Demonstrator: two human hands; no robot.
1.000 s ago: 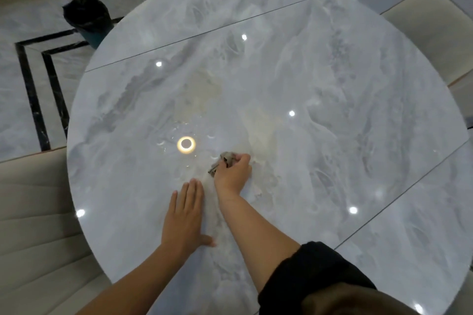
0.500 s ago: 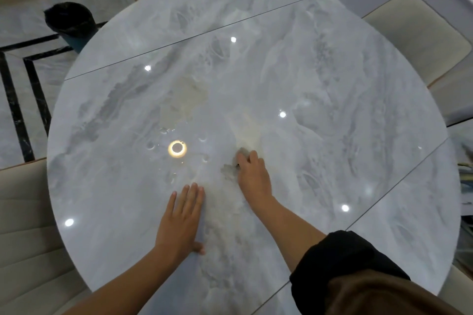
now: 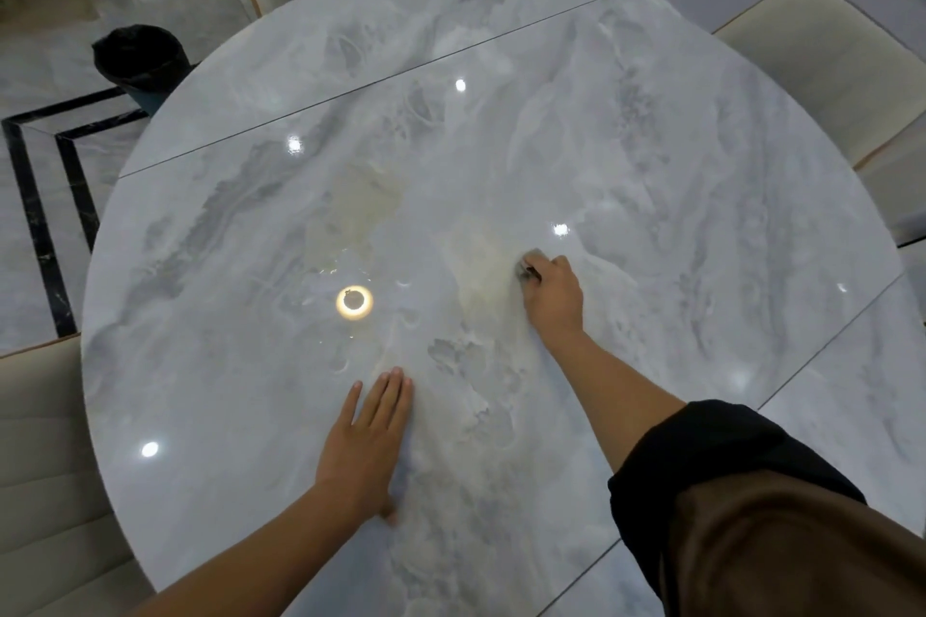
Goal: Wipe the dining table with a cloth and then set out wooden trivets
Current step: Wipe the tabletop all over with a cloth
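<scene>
Left hand (image 3: 368, 446): lying flat, fingers together, palm bracing on the near part of the dining table (image 3: 701, 195). Right hand (image 3: 553, 298): reaching to mid-table, fingers closing over a small grey cloth (image 3: 527, 266), pressing it on the top. Progress: wiping is judged to be underway; faint droplets are showing near the ring-lamp reflection (image 3: 354, 301); no trivets are showing, so that step remains. Surface: glossy grey marble, seamed. Beyond: cream chairs (image 3: 812, 65), black bin (image 3: 140, 58), bordered floor.

left hand (image 3: 368, 446) flat, right hand (image 3: 553, 296) clenched
</scene>
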